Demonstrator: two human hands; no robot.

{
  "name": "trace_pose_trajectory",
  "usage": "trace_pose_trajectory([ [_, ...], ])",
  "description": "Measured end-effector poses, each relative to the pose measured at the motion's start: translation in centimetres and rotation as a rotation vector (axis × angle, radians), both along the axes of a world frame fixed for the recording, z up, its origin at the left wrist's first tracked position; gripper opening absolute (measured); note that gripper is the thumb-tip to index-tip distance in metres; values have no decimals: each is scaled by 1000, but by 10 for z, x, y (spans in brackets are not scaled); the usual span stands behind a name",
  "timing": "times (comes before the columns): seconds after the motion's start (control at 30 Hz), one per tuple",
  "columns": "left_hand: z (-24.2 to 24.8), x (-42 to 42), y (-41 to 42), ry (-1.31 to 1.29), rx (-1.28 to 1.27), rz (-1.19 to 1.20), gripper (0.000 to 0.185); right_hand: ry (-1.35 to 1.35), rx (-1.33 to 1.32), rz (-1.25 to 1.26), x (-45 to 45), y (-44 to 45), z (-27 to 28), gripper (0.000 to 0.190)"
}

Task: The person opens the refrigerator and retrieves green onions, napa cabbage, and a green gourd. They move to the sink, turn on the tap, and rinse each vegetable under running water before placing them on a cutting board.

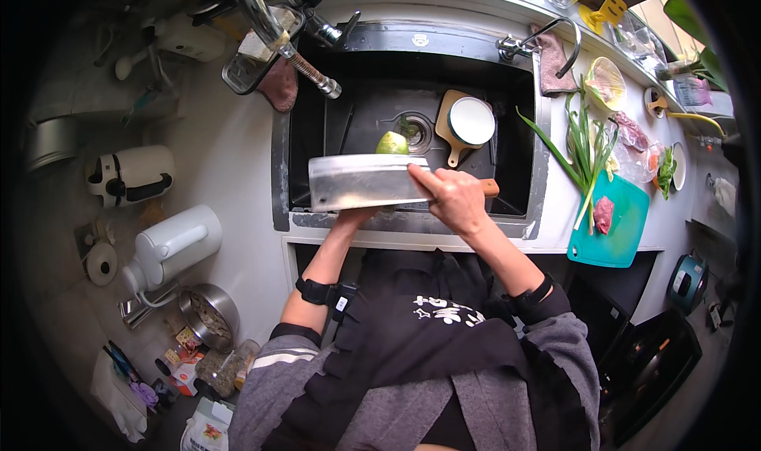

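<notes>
My right hand (459, 202) grips a broad cleaver (362, 183) by its wooden handle, the index finger stretched along the blade. The blade lies across my view over the near part of the black sink (368, 103), pointing left. Beyond its upper edge pokes the rounded end of a pale green vegetable (392, 143); the blade hides most of it. My left hand (357, 216) reaches in under the blade from the near side. Its fingers are hidden, so their hold on the vegetable cannot be seen.
In the sink, a white-topped round container (471, 121) rests on a small wooden board (453, 154) beside the drain (419, 133). A chrome faucet (309, 70) overhangs the left. Rightward, raw meat (603, 215) and scallions (585, 148) lie on a teal cutting board (624, 225).
</notes>
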State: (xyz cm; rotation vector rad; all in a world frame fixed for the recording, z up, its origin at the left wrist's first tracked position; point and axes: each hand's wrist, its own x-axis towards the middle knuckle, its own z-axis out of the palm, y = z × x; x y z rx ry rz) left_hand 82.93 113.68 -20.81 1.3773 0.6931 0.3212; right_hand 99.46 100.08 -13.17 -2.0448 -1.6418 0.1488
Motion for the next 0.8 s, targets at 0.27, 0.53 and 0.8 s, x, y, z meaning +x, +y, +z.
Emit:
trace_pose_trajectory([
  [0.27,4,-11,-13,-162,-205,181,48,-259,-4,29,1,4,-7,43],
  [0.53,36,-4,1,390,154,-82,53,-34,-89,-62,30,9,-12,32],
  [0.8,26,-8,-3,314,261,-78,64,-23,-6,14,27,18,-24,28],
])
